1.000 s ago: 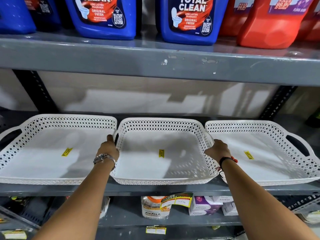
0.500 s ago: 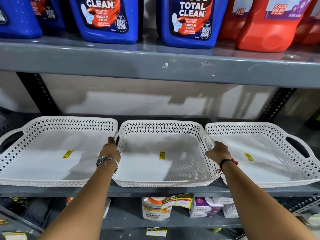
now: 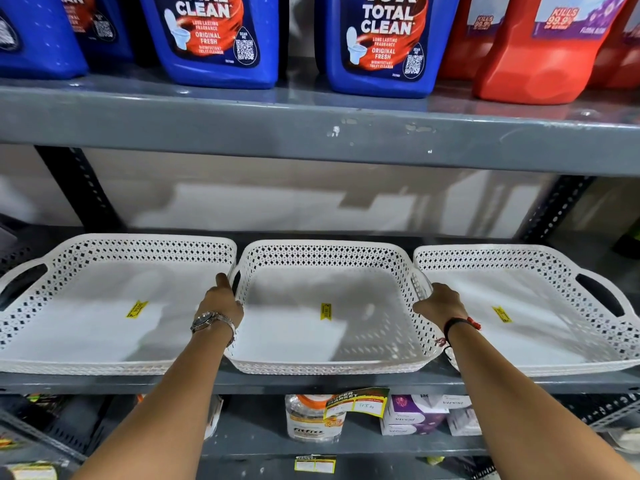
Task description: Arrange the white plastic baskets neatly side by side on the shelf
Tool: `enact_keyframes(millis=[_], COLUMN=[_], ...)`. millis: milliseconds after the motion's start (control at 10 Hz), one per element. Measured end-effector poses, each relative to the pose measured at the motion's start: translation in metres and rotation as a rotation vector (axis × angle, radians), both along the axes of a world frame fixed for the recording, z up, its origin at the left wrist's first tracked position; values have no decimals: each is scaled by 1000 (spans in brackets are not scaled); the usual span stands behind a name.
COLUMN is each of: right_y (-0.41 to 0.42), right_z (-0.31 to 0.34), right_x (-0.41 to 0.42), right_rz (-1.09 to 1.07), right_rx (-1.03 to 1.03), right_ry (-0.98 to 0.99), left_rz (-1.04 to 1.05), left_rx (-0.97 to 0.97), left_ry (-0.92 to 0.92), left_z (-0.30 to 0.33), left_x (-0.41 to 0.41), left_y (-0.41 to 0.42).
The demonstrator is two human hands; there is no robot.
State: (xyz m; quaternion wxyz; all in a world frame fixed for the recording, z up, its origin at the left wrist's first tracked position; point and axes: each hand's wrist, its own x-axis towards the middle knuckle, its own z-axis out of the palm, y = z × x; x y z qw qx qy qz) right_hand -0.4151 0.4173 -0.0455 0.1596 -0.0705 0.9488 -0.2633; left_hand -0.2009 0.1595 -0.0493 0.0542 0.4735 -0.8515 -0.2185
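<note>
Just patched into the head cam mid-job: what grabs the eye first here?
Three white lattice baskets sit in a row on the grey shelf, and both hands grip the middle basket: the left hand at its left handle, the right hand at its right edge. Above them, blue toilet cleaner jugs and red jugs line the upper shelf.

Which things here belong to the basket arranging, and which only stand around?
Job: left basket; middle basket; right basket; shelf; left hand; right hand.

Not job: blue cleaner bottles; red bottles; goods on lower shelf.
</note>
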Motion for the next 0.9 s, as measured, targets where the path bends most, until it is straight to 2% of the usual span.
enact_keyframes(millis=[700, 800, 900], right_y=[-5, -10, -15], right_z=[5, 13, 19], right_x=[6, 12, 16], right_rz=[14, 71, 145], right_rx=[57, 147, 188], right_ry=[117, 299, 424], left_rz=[-18, -85, -168], left_rx=[-87, -343, -548], left_ry=[-27, 7, 132], left_z=[1, 2, 4], left_x=[1, -2, -8], left_y=[2, 1, -1])
